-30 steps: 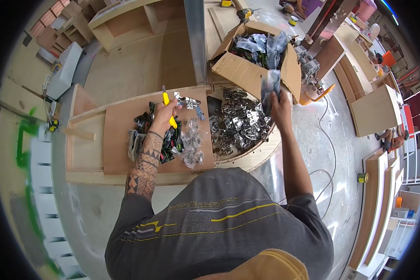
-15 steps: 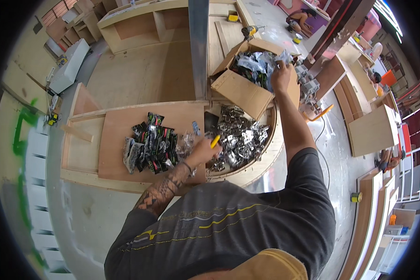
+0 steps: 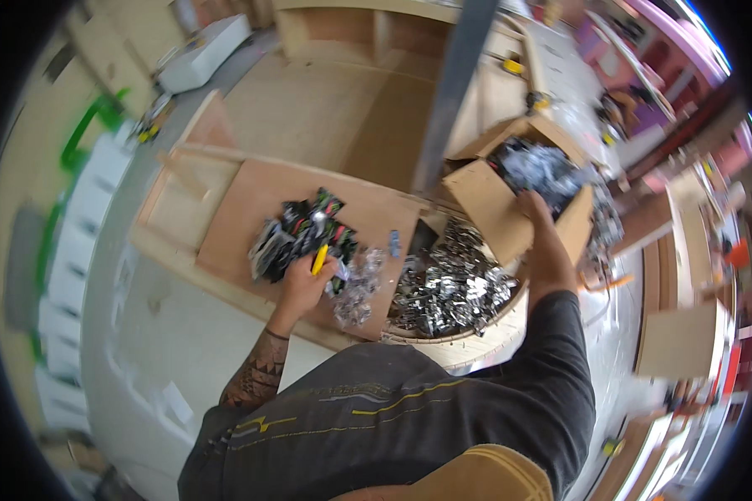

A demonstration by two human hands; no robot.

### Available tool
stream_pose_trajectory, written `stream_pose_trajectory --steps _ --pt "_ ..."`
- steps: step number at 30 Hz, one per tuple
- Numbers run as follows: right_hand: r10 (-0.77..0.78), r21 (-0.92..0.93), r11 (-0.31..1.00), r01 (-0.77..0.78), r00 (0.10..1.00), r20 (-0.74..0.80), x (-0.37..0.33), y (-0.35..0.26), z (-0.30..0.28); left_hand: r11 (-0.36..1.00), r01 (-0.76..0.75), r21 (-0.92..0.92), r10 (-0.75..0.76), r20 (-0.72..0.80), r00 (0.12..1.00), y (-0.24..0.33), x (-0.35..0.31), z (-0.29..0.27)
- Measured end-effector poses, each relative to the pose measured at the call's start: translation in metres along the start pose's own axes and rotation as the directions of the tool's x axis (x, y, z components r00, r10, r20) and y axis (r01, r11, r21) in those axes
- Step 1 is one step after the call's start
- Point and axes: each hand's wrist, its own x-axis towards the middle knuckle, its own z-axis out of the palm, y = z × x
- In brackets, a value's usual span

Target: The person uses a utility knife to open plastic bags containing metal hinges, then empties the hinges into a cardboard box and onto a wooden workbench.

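Note:
Closed around a slim yellow cutter-like tool (image 3: 320, 259), its tip hidden, my left hand (image 3: 301, 288) is at the near edge of a pile of black foil packets (image 3: 305, 225). Whether its fingers also touch a packet I cannot tell. Crumpled clear plastic bags (image 3: 359, 288) lie just right of this hand. My right hand (image 3: 536, 207) is at the near side of an open cardboard box (image 3: 497, 217), by its rim. Blur hides what those fingers do. Grey plastic and dark packets (image 3: 539, 167) fill the box. Between the hands lies a heap of shiny metal pieces (image 3: 451, 292), apparently hinges.
The packets rest on a brown board (image 3: 246, 196) across a wooden frame. A metal post (image 3: 455, 100) rises behind, left of the box. Beyond the box lies a yellow power drill (image 3: 538, 101). Another person (image 3: 622, 108) crouches at the far right.
My left hand has moved left from the clear plastic to the black packets, keeping the yellow tool. My right hand has come nearer along the box. The whole view has tilted and shifted.

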Motion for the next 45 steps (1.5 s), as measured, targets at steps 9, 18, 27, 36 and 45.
stream_pose_trajectory --steps 9,18,27,36,45 --pt "0.244 0.552 0.832 -0.063 0.934 -0.261 -0.091 -0.203 -0.1 0.97 0.237 0.052 -0.174 -0.532 0.828 0.035 -0.028 -0.095" --pt "-0.058 0.91 0.058 0.411 0.911 -0.407 -0.276 -0.361 -0.231 0.999 0.039 -0.012 -0.039 -0.039 0.998 0.056 0.02 0.023" --pt "-0.605 0.933 -0.316 -0.174 0.794 -0.057 -0.33 -0.404 -0.225 1.0 -0.004 0.008 0.004 0.116 0.993 0.053 0.012 0.042" --pt "-0.659 0.973 -0.207 -0.1 0.75 -0.063 -0.317 -0.46 -0.244 0.997 0.071 -0.009 -0.071 -0.034 0.997 0.052 0.006 0.012" --pt "0.216 0.555 0.771 0.312 0.692 -0.689 -0.112 -0.301 -0.254 0.799 0.356 0.484 0.032 -0.626 0.779 0.007 -0.056 -0.122"
